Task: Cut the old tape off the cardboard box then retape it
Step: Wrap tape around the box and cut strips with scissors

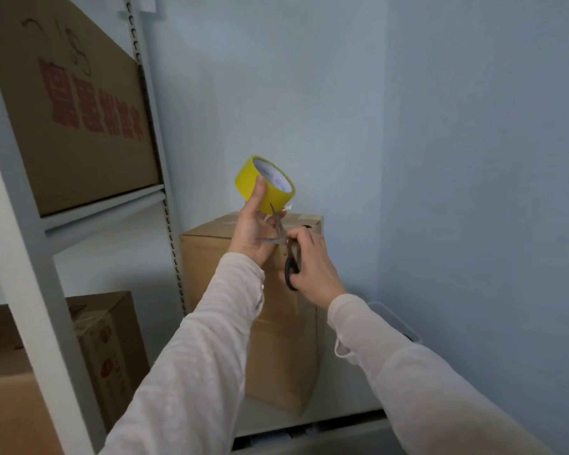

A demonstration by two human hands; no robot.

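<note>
My left hand (255, 231) holds a yellow tape roll (263, 183) up in front of the blue wall, thumb on its outer face. My right hand (311, 262) grips black-handled scissors (284, 244) whose blades are spread open and point up, just under the roll. A short clear strip of tape hangs from the roll near the blade tips. Behind both hands stands a tall brown cardboard box (284, 339) on a white surface; its top flaps look closed and old tape shows faintly on top.
A grey metal shelf rack (158, 133) stands on the left with a large printed carton (76, 119) on its upper shelf and more cartons (105, 349) below. A clear plastic bin (398, 323) sits right of the box against the wall.
</note>
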